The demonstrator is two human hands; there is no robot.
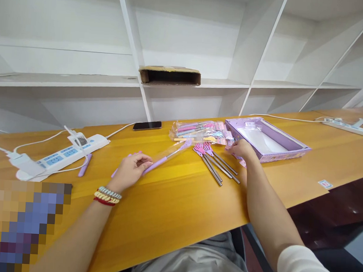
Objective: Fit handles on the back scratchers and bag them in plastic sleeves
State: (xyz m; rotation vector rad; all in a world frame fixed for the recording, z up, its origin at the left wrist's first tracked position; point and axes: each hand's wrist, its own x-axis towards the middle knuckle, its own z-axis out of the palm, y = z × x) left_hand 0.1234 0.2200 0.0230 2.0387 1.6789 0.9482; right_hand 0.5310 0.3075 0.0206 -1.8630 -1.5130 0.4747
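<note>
My left hand (pixel 132 168), wearing several bracelets, is closed on the purple handle of a back scratcher (pixel 159 165). That back scratcher lies in a clear sleeve, its purple head pointing away to the right. More purple shows beside and behind the hand, partly hidden by it. To the right, several metal rods with pink hand-shaped heads (pixel 212 162) lie loose on the table. Beyond them is a pile of wrapped back scratchers (pixel 200 131) with pink cards. My right hand (pixel 242 150) is closed at the pile's right end, against pink packaging; what its fingers hold is unclear.
A shallow purple box (pixel 285 155) with clear plastic inside stands at the right. Behind the pile lies a black phone (pixel 147 125). At the left are a power strip (pixel 66 155) with cables and a purple stick (pixel 85 165). A cardboard box (pixel 169 75) sits on the shelf.
</note>
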